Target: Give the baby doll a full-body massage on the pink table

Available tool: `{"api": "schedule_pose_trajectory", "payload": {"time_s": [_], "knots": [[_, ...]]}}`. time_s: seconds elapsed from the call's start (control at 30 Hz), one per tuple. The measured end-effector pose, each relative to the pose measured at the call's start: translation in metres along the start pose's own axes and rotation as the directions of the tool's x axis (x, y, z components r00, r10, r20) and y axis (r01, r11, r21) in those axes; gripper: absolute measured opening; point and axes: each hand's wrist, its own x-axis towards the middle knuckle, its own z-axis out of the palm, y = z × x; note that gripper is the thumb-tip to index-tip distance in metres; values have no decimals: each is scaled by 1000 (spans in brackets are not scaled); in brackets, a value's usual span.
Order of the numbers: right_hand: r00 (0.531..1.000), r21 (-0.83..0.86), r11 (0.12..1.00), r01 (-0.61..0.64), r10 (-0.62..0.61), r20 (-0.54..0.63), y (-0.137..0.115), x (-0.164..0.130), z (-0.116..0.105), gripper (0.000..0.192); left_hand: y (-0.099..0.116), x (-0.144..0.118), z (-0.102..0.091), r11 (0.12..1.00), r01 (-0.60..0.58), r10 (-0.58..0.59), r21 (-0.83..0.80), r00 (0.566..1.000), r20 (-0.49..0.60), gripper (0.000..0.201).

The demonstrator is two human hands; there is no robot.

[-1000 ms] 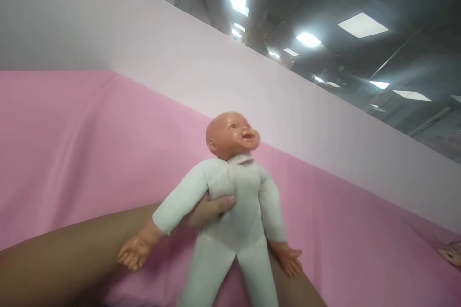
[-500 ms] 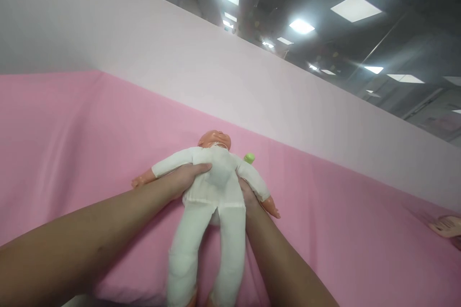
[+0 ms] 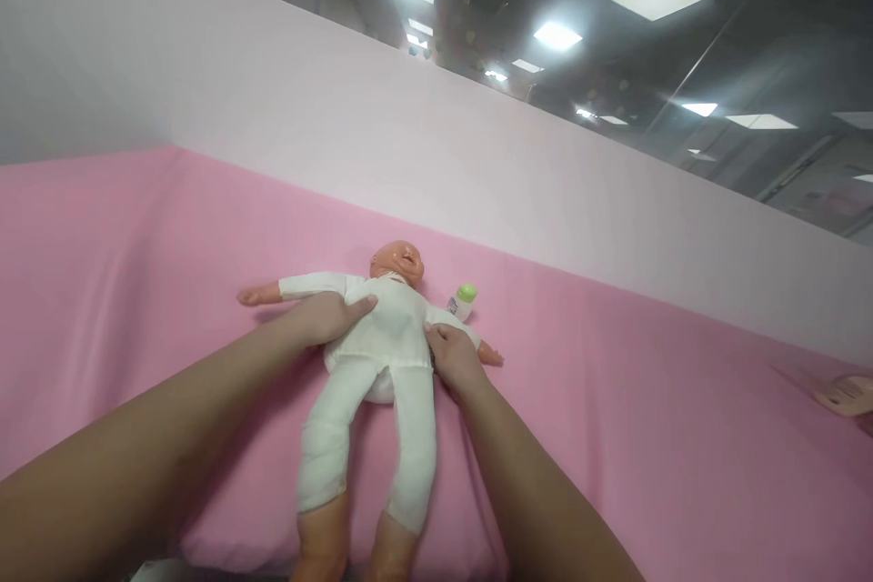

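Note:
A baby doll [image 3: 388,327] in a white cloth suit lies on its back on the pink sheet [image 3: 136,273], head away from me, arms spread. My left hand [image 3: 327,316] grips the doll's torso on its left side, under the arm. Against the other side of the torso, my right hand [image 3: 454,355] holds on near the doll's other arm. A small bottle with a green cap [image 3: 463,300] lies just beyond the doll's right-side arm, close to the head.
A pale wall panel [image 3: 409,136] rises behind the pink sheet. At the far right edge lies a beige comb-like object [image 3: 846,393]. Ceiling lights show above the panel.
The doll went from upright in the air to lying flat on the sheet, lowered away from me. Both hands stayed on its torso. The green-capped bottle came into view.

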Motion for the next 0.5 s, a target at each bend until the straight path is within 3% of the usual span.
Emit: {"api": "schedule_pose_trajectory", "payload": {"time_s": [0.1, 0.23, 0.33, 0.4, 0.47, 0.5], "knots": [[995, -291, 955, 60, -82, -63, -2, -1, -1, 38, 11, -6, -11, 887, -29, 0, 460, 998, 62, 57], [973, -461, 882, 100, -183, -138, -8, -6, 3, 28, 26, -18, -16, 771, -113, 126, 627, 992, 25, 55], [959, -463, 879, 109, -215, -184, -14, -1, 4, 17, 28, -15, -13, 832, -231, 299, 504, 953, -57, 42], [948, -388, 911, 139, -235, -213, -18, 13, 5, 14, 30, -1, -5, 900, -315, 368, 300, 919, -140, 36], [934, -216, 959, 185, -240, -263, -21, 38, 9, 20, 36, 22, 7, 944, -331, 324, 6, 922, -212, 44], [926, -90, 974, 206, -224, -305, -23, 54, 13, 27, 40, 36, 14, 946, -266, 218, -187, 946, -241, 47]]}}
